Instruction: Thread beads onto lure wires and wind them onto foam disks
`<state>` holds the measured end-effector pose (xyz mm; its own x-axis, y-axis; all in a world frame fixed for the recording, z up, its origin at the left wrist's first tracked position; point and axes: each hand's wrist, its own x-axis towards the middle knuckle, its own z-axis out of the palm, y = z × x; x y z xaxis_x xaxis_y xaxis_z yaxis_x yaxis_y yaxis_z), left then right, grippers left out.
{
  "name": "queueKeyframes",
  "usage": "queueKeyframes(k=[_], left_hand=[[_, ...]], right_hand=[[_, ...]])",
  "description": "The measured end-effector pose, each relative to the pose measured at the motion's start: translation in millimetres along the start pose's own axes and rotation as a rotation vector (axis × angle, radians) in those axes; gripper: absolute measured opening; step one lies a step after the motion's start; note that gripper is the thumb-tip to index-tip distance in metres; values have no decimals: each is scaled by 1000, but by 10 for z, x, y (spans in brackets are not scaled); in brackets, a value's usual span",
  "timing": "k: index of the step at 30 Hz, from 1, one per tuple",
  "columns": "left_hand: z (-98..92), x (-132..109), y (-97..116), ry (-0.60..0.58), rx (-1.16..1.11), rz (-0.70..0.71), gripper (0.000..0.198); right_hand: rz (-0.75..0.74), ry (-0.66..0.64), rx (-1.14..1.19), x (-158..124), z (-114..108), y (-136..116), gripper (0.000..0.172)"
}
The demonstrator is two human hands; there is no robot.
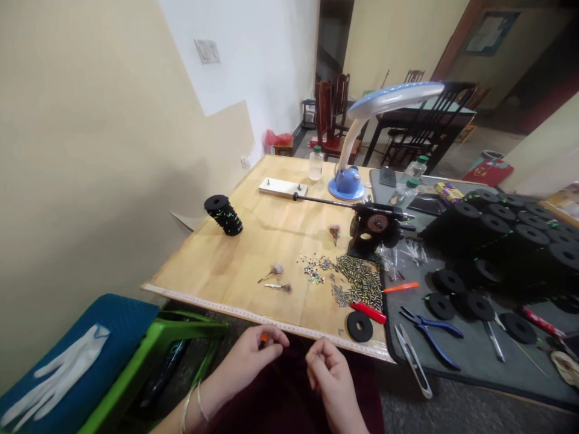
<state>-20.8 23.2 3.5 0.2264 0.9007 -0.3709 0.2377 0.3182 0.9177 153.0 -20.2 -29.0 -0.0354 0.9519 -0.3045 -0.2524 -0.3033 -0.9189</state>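
Observation:
My left hand (pixel 253 355) is curled just off the table's front edge, with a small orange piece (pixel 263 339) showing inside its fingers; its kind is unclear. Opposite it, my right hand (pixel 326 367) has fingertips pressed together, and anything in them is too small to see. In front of the hands lie small tufted brushes (pixel 277 271) and a white-handled one (pixel 278 287). Tiny coloured beads (pixel 314 268) are scattered beyond, beside a pile of small striped cylindrical pieces (pixel 362 280). A black foam ring (pixel 360 326) rests near a red-handled tool (pixel 368 313).
A black clamp-like device (pixel 375 223) with a long rod stands behind the pile, near a blue desk lamp (pixel 346 182). One black foam stack (pixel 224 215) stands left, with many more (pixel 488 223) right. Blue pliers (pixel 429 334) and tweezers (pixel 412 360) lie on the grey mat.

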Motion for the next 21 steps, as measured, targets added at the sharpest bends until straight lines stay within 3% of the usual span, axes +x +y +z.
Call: queueKeyframes(k=[4,8,12,15,21], left_hand=[[162,-25,53,-110,-154,-106,19],[219,62,63,-23,-211,-133,27],[166,120,45,111,-106,-57,28],[126,105,52,113,-9,37,25],[122,0,149,73,134,152,22]], right_hand=[[-102,-8,-203,-22,-7,13,17],[-201,9,-370,-55,-22,-7,17],[-208,-12,-412,-71,-48,-59,22],[-174,-42,-407,-51,-100,-103,26],[-195,57,-366,19,-185,-273,38]])
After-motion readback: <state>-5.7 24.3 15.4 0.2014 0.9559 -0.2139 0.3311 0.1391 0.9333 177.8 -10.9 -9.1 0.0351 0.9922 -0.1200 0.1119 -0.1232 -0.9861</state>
